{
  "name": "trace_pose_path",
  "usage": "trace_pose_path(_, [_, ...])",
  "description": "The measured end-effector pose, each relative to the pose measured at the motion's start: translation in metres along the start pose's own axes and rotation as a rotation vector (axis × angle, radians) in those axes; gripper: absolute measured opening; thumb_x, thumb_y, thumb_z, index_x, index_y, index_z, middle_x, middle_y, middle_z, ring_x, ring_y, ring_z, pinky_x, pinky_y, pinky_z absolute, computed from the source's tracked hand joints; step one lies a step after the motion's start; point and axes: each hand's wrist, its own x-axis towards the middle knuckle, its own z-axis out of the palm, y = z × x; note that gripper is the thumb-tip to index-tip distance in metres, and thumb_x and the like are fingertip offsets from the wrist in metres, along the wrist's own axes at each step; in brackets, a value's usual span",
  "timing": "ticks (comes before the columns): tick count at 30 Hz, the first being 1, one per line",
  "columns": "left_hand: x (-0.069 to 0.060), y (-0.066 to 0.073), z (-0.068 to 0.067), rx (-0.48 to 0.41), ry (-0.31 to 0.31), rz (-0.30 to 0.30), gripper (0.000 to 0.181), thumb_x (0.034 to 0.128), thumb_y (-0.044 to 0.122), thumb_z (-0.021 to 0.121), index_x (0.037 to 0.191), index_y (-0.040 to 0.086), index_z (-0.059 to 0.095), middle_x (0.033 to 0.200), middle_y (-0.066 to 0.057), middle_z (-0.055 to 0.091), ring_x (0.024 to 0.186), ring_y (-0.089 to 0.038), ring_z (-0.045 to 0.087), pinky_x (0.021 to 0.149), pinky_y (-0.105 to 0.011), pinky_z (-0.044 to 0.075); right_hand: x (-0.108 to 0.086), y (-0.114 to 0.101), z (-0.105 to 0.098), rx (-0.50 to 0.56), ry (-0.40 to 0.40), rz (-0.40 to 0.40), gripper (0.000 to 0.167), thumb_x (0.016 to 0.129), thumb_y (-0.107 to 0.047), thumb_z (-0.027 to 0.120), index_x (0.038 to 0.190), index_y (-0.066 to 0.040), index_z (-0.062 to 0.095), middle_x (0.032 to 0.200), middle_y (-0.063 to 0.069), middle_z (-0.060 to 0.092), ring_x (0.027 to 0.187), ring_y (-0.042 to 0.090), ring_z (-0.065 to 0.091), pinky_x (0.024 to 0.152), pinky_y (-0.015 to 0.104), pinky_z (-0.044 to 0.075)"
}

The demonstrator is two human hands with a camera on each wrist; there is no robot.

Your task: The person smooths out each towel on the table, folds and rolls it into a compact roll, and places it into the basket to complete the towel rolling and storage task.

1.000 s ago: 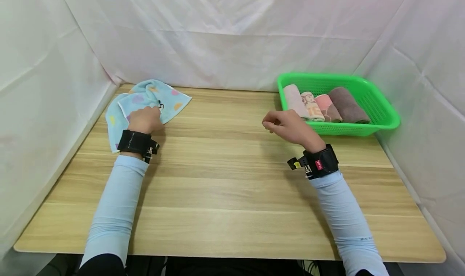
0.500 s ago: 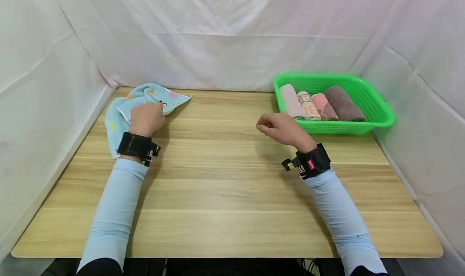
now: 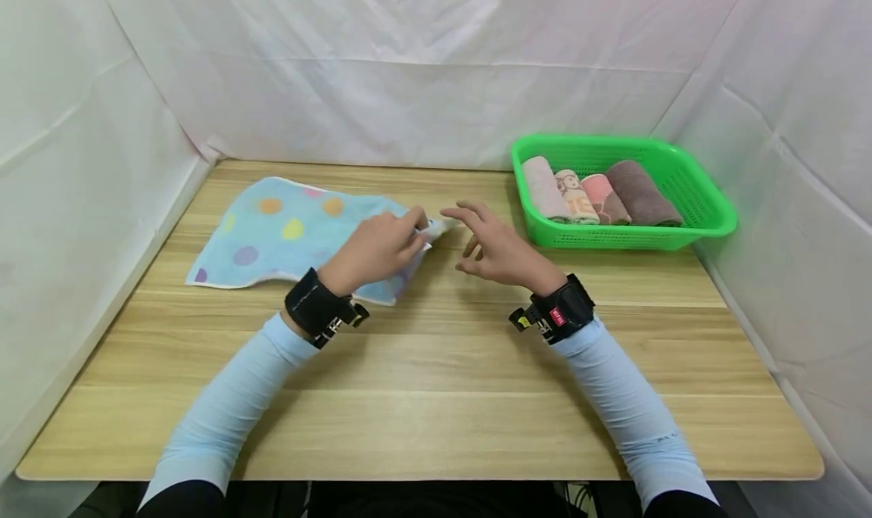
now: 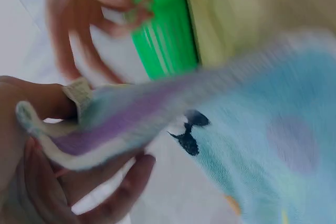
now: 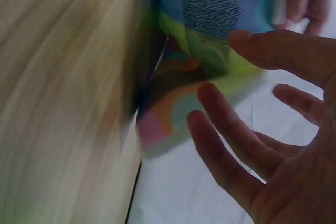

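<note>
A light blue towel point(image 3: 272, 234) with coloured dots stretches across the left half of the table, its right end lifted. My left hand point(image 3: 373, 251) pinches that end between thumb and fingers; the left wrist view shows the white-edged fold point(image 4: 100, 150) in its grip. Just to the right, my right hand point(image 3: 500, 247) hovers with fingers spread, holding nothing. In the right wrist view its fingertips point(image 5: 210, 95) are close to the towel's colourful hanging part point(image 5: 205, 77), and I cannot tell whether they touch it.
A green basket point(image 3: 633, 238) stands at the back right of the wooden table point(image 3: 436, 412). Several rolled towels lie in it, among them a brown roll point(image 3: 643, 192) and a pale pink roll point(image 3: 545, 188). White cloth walls point(image 3: 381, 71) enclose the table's back and sides.
My left hand has drawn the blue towel rightward from the far left, and the bunched towel has spread out. My right hand has moved slightly left, and its fingers have opened out.
</note>
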Motion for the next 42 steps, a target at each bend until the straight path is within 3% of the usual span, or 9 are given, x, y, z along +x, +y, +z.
trace_pose_path(3, [0.000, 0.010, 0.006, -0.158, -0.064, 0.076, 0.016, 0.1096, 0.021, 0.049, 0.117, 0.009, 0.057, 0.063, 0.001, 0.049, 0.052, -0.011, 0.041, 0.057, -0.028, 0.037, 0.002, -0.001, 0.003, -0.028, -0.007, -0.053, 0.064, 0.084, 0.000, 0.079, 0.143, -0.010, 0.055, 0.141, 0.017, 0.057, 0.086, 0.023, 0.073, 0.074, 0.037, 0.062])
trace_pose_path(6, [-0.001, 0.012, 0.009, -0.298, -0.141, 0.116, 0.018, 0.1116, 0.023, 0.045, 0.116, 0.011, 0.057, 0.065, 0.002, 0.048, 0.054, -0.011, 0.040, 0.061, -0.027, 0.037, 0.003, 0.001, 0.001, -0.086, -0.059, -0.064, 0.031, 0.086, 0.000, 0.076, 0.116, -0.008, 0.072, 0.106, 0.009, 0.072, 0.082, 0.019, 0.070, 0.075, 0.036, 0.060])
trace_pose_path(10, [0.000, 0.002, 0.009, -0.333, -0.194, 0.096, 0.026, 0.1126, 0.028, 0.042, 0.112, 0.012, 0.062, 0.084, -0.003, 0.065, 0.069, -0.013, 0.056, 0.071, -0.031, 0.047, -0.002, 0.008, -0.009, -0.143, -0.169, -0.040, 0.017, 0.085, 0.001, 0.072, 0.097, -0.009, 0.079, 0.092, 0.004, 0.075, 0.081, 0.016, 0.068, 0.076, 0.034, 0.057])
trace_pose_path(16, [-0.002, -0.035, 0.009, -0.147, -0.292, -0.073, 0.028, 0.1073, 0.028, 0.055, 0.126, 0.009, 0.063, 0.121, -0.011, 0.070, 0.108, -0.024, 0.066, 0.093, -0.043, 0.053, -0.014, 0.018, -0.027, -0.162, -0.322, 0.102, 0.035, 0.085, 0.006, 0.057, 0.088, -0.016, 0.084, 0.096, 0.001, 0.079, 0.090, 0.016, 0.068, 0.080, 0.034, 0.056])
trace_pose_path(23, [-0.012, -0.058, 0.007, -0.020, -0.525, -0.327, 0.076, 0.0901, 0.033, 0.078, 0.156, 0.019, 0.043, 0.163, -0.019, 0.035, 0.147, -0.044, 0.035, 0.111, -0.065, 0.040, -0.022, 0.019, -0.037, -0.169, -0.473, 0.413, 0.043, 0.086, 0.004, 0.043, 0.095, -0.011, 0.082, 0.097, 0.007, 0.075, 0.080, 0.020, 0.060, 0.066, 0.028, 0.046])
trace_pose_path(29, [-0.016, -0.058, 0.008, -0.010, -0.603, -0.418, 0.092, 0.0880, 0.049, 0.078, 0.163, 0.026, 0.031, 0.171, -0.020, 0.016, 0.154, -0.052, 0.020, 0.112, -0.075, 0.032, -0.024, 0.019, -0.038, -0.175, -0.437, 0.617, 0.029, 0.101, -0.013, 0.051, 0.118, -0.003, 0.071, 0.089, 0.013, 0.067, 0.061, 0.024, 0.070, 0.054, 0.031, 0.055])
trace_pose_path(32, [-0.017, -0.051, 0.009, 0.016, -0.606, -0.427, 0.094, 0.0878, 0.054, 0.076, 0.164, 0.025, 0.029, 0.167, -0.021, 0.025, 0.148, -0.052, 0.032, 0.108, -0.072, 0.039, -0.024, 0.024, -0.038, -0.182, -0.373, 0.576, 0.031, 0.102, -0.017, 0.053, 0.126, -0.003, 0.068, 0.087, 0.012, 0.068, 0.062, 0.023, 0.068, 0.060, 0.034, 0.055])
trace_pose_path(38, [-0.019, -0.027, 0.011, 0.054, -0.588, -0.436, 0.094, 0.0865, 0.055, 0.077, 0.162, 0.020, 0.033, 0.153, -0.024, 0.040, 0.119, -0.044, 0.054, 0.089, -0.055, 0.054, -0.021, 0.041, -0.031, -0.174, -0.295, 0.381, 0.041, 0.101, -0.017, 0.059, 0.139, 0.000, 0.059, 0.138, 0.022, 0.062, 0.113, 0.034, 0.064, 0.099, 0.050, 0.051])
trace_pose_path(42, [-0.020, -0.016, 0.011, 0.066, -0.570, -0.432, 0.085, 0.0829, 0.055, 0.081, 0.149, 0.014, 0.046, 0.138, -0.024, 0.048, 0.099, -0.036, 0.059, 0.075, -0.043, 0.054, -0.021, 0.049, -0.026, -0.165, -0.298, 0.371, 0.050, 0.098, -0.015, 0.062, 0.144, 0.001, 0.054, 0.146, 0.026, 0.054, 0.132, 0.042, 0.055, 0.109, 0.055, 0.046])
